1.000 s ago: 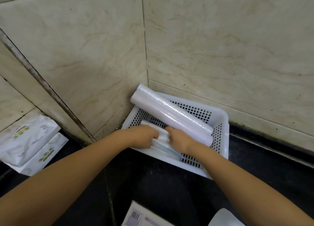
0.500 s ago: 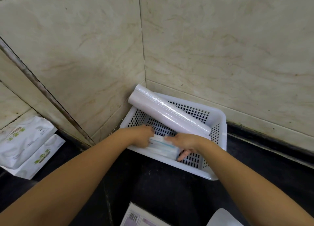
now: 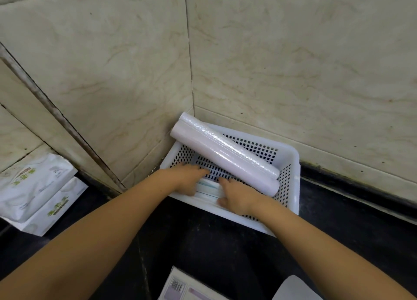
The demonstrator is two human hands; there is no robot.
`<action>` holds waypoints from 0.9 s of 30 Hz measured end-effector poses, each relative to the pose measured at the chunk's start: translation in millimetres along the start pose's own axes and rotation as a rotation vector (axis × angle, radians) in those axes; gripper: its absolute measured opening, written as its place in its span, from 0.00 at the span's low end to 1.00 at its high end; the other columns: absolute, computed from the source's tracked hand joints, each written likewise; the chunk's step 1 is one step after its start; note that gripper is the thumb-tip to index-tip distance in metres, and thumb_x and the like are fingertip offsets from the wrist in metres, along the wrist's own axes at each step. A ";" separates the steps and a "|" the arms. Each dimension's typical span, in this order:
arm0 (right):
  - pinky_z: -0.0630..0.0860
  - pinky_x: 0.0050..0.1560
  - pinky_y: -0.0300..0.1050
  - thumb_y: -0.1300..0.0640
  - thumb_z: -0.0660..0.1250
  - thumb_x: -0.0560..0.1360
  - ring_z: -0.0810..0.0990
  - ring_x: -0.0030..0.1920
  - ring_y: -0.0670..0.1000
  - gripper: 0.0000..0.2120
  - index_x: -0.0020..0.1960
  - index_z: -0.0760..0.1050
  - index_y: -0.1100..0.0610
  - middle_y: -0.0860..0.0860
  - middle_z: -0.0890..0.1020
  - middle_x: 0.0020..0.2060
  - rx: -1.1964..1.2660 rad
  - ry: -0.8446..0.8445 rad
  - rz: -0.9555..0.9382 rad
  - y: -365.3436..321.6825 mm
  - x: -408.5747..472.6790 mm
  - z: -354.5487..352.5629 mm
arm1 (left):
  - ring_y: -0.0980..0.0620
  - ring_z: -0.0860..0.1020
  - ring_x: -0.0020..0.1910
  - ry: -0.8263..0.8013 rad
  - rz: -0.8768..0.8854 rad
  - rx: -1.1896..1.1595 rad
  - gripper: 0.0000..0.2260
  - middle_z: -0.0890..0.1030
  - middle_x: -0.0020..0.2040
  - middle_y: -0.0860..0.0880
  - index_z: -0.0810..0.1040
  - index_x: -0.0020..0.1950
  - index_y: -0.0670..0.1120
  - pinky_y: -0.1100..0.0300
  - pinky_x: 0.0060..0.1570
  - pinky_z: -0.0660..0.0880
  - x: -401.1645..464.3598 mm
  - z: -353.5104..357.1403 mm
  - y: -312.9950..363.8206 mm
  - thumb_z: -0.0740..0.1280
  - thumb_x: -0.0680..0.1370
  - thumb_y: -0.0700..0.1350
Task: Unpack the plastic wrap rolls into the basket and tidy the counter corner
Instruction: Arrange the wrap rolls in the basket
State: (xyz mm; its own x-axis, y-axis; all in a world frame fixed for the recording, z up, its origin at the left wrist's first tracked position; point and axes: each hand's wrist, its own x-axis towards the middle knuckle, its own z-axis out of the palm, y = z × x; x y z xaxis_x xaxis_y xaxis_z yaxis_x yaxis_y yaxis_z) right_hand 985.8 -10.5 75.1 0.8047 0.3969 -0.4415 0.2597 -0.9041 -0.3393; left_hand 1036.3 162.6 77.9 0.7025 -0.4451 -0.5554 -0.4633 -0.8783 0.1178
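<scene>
A white perforated basket point(image 3: 291, 162) sits in the tiled counter corner. Two plastic wrap rolls point(image 3: 225, 155) lie diagonally across it, their upper ends resting on the basket's far-left rim against the wall. Along the basket's near wall lies a white and blue flat pack point(image 3: 208, 190). My left hand point(image 3: 188, 178) presses on its left end with fingers spread over the basket floor. My right hand point(image 3: 237, 197) rests on its right end, fingers laid flat. Much of the pack is hidden under both hands.
Two white wipe packs point(image 3: 36, 191) with green print are stacked on the dark counter at the far left. A barcoded box point(image 3: 187, 288) and a white sheet point(image 3: 295, 290) lie at the bottom edge. Dark counter point(image 3: 203, 243) stretches in front of the basket.
The flat pack has gone from lifted between both hands to lying low against the basket's near wall. Both hands have flattened onto its ends. The rolls have not moved.
</scene>
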 end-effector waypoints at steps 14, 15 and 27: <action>0.72 0.57 0.52 0.49 0.64 0.75 0.70 0.59 0.57 0.26 0.68 0.62 0.58 0.58 0.71 0.61 -0.175 0.525 0.032 18.7 18.3 -24.4 | 0.55 0.77 0.47 0.327 0.068 -0.477 0.07 0.81 0.48 0.54 0.79 0.49 0.48 0.62 0.46 0.73 -26.5 -51.3 -10.1 0.63 0.76 0.47; 0.72 0.57 0.52 0.50 0.64 0.75 0.69 0.59 0.58 0.25 0.68 0.63 0.58 0.58 0.71 0.60 -0.156 0.543 0.035 19.8 20.8 -23.6 | 0.53 0.77 0.42 0.383 0.035 -0.486 0.08 0.82 0.43 0.51 0.79 0.44 0.45 0.59 0.42 0.73 -26.9 -55.1 -9.0 0.62 0.76 0.46; 0.65 0.54 0.40 0.54 0.68 0.71 0.68 0.52 0.47 0.26 0.66 0.67 0.57 0.49 0.66 0.53 0.454 0.883 -0.009 37.2 -5.0 -86.3 | 0.46 0.51 0.76 0.554 0.065 0.216 0.28 0.55 0.77 0.44 0.55 0.75 0.45 0.45 0.74 0.48 26.8 -42.4 34.1 0.61 0.77 0.42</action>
State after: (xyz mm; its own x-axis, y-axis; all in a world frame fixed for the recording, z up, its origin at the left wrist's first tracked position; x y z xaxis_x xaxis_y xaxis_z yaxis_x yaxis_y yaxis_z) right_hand 1037.5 -59.8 136.4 0.9604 -0.0241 0.2776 0.1873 -0.6818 -0.7072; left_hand 1062.2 113.3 102.0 0.8194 -0.5722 -0.0341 -0.5731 -0.8169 -0.0651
